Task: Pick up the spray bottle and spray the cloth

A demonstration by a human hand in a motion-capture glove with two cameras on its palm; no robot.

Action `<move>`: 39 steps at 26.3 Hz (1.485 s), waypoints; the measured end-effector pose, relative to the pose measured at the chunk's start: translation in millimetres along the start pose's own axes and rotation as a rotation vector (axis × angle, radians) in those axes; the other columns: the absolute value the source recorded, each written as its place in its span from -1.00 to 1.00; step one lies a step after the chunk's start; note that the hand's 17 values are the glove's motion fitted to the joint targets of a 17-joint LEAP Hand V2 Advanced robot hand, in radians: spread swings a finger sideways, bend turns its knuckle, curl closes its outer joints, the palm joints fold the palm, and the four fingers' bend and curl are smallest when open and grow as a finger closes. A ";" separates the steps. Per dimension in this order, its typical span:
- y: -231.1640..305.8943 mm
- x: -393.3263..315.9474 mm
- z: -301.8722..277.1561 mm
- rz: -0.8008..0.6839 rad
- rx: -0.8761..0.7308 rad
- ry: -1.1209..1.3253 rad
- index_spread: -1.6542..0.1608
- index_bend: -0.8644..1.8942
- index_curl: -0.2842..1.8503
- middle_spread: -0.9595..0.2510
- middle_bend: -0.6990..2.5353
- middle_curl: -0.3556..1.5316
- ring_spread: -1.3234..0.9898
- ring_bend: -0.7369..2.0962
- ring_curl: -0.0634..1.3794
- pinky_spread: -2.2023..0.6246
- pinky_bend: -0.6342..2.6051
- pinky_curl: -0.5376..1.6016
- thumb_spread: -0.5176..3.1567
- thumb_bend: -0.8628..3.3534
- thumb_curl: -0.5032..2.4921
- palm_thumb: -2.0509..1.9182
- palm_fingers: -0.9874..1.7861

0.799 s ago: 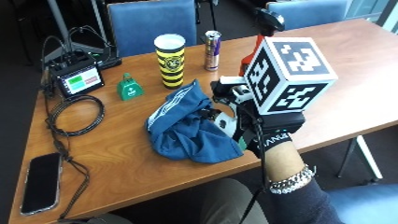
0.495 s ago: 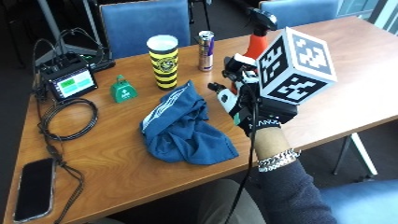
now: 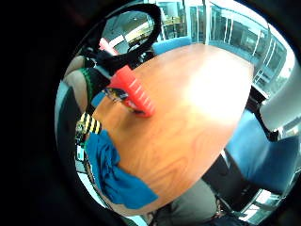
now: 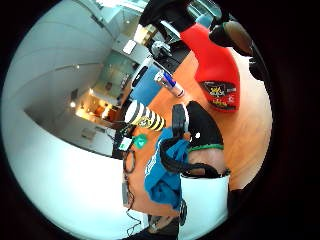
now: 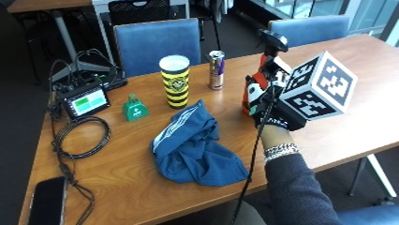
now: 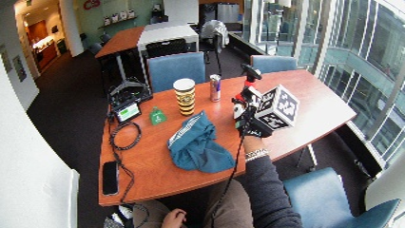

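The red spray bottle (image 5: 265, 65) with a black nozzle stands upright on the wooden table (image 5: 355, 122), right of the can. My gloved right hand (image 5: 274, 115) is up against its near side, fingers extended toward the body and not closed round it. The palm views show the bottle (image 4: 215, 65) (image 3: 134, 92) standing on the table a short way from the palm. The crumpled blue cloth (image 5: 193, 147) lies left of the hand, apart from it, and also shows as the cloth (image 4: 162, 172) below the thumb (image 4: 202, 127).
A yellow-and-black cup (image 5: 176, 82) and a slim can (image 5: 216, 70) stand behind the cloth. A small green object (image 5: 133, 108), a monitor device (image 5: 86, 101), a coiled cable (image 5: 81, 138) and a phone (image 5: 47, 201) occupy the left side. Blue chairs (image 5: 156, 44) line the far edge.
My hand has left the edge of the cloth and moved up to the spray bottle. The outside camera has shifted too. The cloth lies as before.
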State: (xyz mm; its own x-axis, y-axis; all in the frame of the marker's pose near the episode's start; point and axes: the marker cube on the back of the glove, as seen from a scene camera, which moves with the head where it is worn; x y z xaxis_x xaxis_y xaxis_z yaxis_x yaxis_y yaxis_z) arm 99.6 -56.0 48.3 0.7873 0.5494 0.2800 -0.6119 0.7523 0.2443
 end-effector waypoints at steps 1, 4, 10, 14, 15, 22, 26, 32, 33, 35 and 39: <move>-3.2 2.3 1.9 0.010 0.009 -0.003 0.47 -0.28 -0.49 0.46 -0.47 -0.35 0.07 -0.16 -0.47 0.61 -0.42 -0.24 -0.13 -0.47 -0.51 0.35 0.34; -14.5 1.8 6.7 0.022 0.037 -0.032 0.48 -0.30 -0.50 0.48 -0.47 -0.35 0.08 -0.15 -0.46 0.61 -0.41 -0.23 -0.13 -0.48 -0.50 0.35 0.30; -30.7 -8.0 15.0 0.027 0.072 -0.138 0.49 -0.30 -0.51 0.49 -0.46 -0.33 0.08 -0.15 -0.44 0.61 -0.38 -0.21 -0.12 -0.49 -0.47 0.38 0.27; -37.9 -7.9 18.5 0.076 0.087 -0.249 0.50 -0.31 -0.52 0.49 -0.46 -0.32 0.08 -0.14 -0.43 0.62 -0.36 -0.19 -0.13 -0.51 -0.46 0.38 0.22; -40.4 -7.0 19.6 0.095 0.090 -0.287 0.50 -0.31 -0.52 0.48 -0.46 -0.32 0.08 -0.14 -0.43 0.62 -0.36 -0.19 -0.14 -0.51 -0.46 0.38 0.22; -53.7 8.2 41.3 0.207 0.048 -0.517 0.48 -0.26 -0.50 0.41 -0.40 -0.27 0.05 -0.16 -0.44 0.62 -0.45 -0.22 -0.18 -0.51 -0.43 0.45 0.30; -51.8 5.0 46.1 0.189 0.098 -0.531 0.47 -0.24 -0.47 0.35 -0.38 -0.25 0.03 -0.17 -0.44 0.62 -0.50 -0.23 -0.21 -0.53 -0.41 0.46 0.37; -53.1 -20.0 46.8 0.168 0.190 -0.548 0.47 -0.22 -0.43 0.25 -0.34 -0.20 0.00 -0.17 -0.43 0.60 -0.55 -0.26 -0.29 -0.55 -0.38 0.50 0.48; -54.2 -22.8 45.7 0.165 0.201 -0.554 0.47 -0.23 -0.43 0.24 -0.34 -0.20 -0.01 -0.17 -0.43 0.59 -0.53 -0.26 -0.31 -0.55 -0.37 0.51 0.49; -55.9 -24.5 43.3 0.164 0.212 -0.572 0.48 -0.24 -0.42 0.24 -0.34 -0.19 -0.02 -0.16 -0.41 0.55 -0.49 -0.24 -0.34 -0.55 -0.35 0.52 0.55; -55.4 -18.3 40.0 0.179 0.193 -0.615 0.48 -0.23 -0.39 0.22 -0.34 -0.17 -0.03 -0.15 -0.38 0.51 -0.47 -0.22 -0.40 -0.57 -0.33 0.53 0.59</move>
State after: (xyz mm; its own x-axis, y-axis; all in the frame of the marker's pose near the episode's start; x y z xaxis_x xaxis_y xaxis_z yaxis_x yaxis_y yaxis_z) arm 116.0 -122.2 66.8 0.5200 0.3091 0.7963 -0.7769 0.5585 0.2906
